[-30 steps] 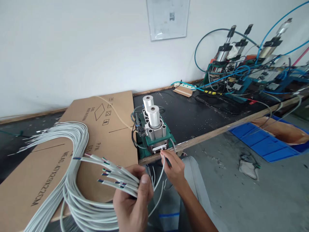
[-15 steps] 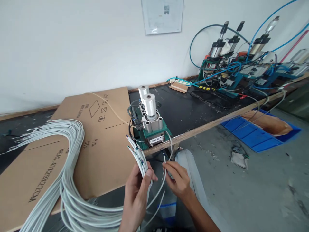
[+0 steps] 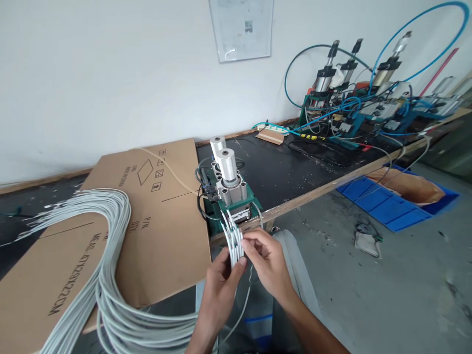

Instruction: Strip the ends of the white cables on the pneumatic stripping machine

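Observation:
A bunch of white cable ends [image 3: 233,241], some with coloured tips, is gripped in my left hand [image 3: 223,285], thumb across the front. Close against its right side, my right hand [image 3: 271,263] has thumb and forefinger pinched on a white cable; the fingertips hide part of it. Just beyond the cable ends stands a small pneumatic machine [image 3: 228,182] with two silver cylinders on a green base, at the bench edge. From my left hand the cables run left into a thick white cable bundle [image 3: 114,260].
Under the bundle lies a printed cardboard sheet [image 3: 173,246] on the black bench [image 3: 276,172]. Several more pneumatic machines [image 3: 324,78] with blue hoses stand at the back right. A blue bin [image 3: 387,209] sits on the floor to the right.
My right hand has brought its cable up against the bunch, where before it was held apart to the right. My left hand and the bunch have shifted right, nearer the machine's front.

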`<state>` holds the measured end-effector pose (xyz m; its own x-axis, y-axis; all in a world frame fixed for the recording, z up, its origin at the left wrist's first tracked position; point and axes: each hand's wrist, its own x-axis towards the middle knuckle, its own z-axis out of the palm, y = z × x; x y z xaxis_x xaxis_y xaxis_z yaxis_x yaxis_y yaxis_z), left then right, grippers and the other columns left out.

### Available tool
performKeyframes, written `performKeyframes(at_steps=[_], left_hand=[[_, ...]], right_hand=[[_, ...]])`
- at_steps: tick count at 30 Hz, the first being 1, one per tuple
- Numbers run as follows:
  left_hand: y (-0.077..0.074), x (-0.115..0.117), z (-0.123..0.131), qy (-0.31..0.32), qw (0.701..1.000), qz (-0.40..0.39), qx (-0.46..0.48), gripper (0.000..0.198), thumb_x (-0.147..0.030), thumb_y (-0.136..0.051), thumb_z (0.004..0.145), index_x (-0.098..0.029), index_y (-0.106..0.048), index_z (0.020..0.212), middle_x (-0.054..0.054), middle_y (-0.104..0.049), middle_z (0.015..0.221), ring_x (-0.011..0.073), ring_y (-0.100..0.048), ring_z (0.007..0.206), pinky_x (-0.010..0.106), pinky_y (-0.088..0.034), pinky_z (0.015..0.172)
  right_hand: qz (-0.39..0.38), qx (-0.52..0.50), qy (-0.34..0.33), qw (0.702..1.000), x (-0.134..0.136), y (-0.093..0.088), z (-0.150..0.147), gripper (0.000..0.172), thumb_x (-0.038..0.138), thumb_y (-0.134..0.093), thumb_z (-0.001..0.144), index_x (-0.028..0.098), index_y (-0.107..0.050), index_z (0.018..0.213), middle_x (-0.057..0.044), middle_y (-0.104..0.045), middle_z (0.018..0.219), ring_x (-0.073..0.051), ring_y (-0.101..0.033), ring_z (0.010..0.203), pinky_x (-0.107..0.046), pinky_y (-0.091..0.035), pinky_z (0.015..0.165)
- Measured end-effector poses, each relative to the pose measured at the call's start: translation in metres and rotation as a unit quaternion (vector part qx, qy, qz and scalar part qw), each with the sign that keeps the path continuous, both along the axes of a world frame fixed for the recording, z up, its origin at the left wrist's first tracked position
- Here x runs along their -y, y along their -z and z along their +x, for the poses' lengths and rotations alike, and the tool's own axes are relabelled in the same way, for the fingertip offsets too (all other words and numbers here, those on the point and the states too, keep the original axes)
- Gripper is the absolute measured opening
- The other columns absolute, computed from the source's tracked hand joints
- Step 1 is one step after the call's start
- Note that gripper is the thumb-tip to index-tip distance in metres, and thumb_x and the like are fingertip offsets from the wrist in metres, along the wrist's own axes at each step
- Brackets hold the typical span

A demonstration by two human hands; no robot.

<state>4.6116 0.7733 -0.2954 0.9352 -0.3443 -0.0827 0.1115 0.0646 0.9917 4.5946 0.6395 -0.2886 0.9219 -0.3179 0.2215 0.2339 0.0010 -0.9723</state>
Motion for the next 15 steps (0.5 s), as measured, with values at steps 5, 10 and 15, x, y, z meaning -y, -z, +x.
performKeyframes(at_steps=[5,10,15], left_hand=[[-0.007,0.001,0.002,-0.074,0.995,0.040,0.048,0.036,-0.052,-0.066,0.093,-0.017,-0.069,0.092,0.004,-0.067,0.081,0.0197,-0.061,0.079,0.028,-0.051,0.074],[-0.020,0.004,0.004,-0.072,0.997,-0.006,0.012,0.039,-0.056,-0.068,0.089,-0.018,-0.058,0.086,-0.009,-0.040,0.058,0.0086,-0.033,0.050,0.020,-0.032,0.047],[-0.021,0.005,0.007,-0.014,0.999,-0.003,-0.031,0.036,-0.051,-0.070,0.088,-0.016,-0.061,0.093,-0.010,-0.035,0.057,0.0069,-0.026,0.049,0.020,-0.024,0.045]], right_hand=[[0.084,-0.054,-0.014,0.995,0.002,0.008,-0.002,0.032,0.050,-0.065,0.094,0.018,-0.069,0.087,0.003,-0.057,0.059,-0.010,-0.051,0.047,-0.021,-0.039,0.045],[0.070,-0.065,-0.072,0.993,0.001,0.010,-0.014,0.033,0.050,-0.064,0.095,0.019,-0.063,0.085,0.005,-0.052,0.054,-0.009,-0.049,0.045,-0.020,-0.039,0.044],[-0.022,-0.032,-0.082,0.996,0.005,0.009,-0.019,0.025,0.039,-0.059,0.099,0.019,-0.066,0.085,0.004,-0.053,0.061,-0.010,-0.050,0.051,-0.022,-0.039,0.048]])
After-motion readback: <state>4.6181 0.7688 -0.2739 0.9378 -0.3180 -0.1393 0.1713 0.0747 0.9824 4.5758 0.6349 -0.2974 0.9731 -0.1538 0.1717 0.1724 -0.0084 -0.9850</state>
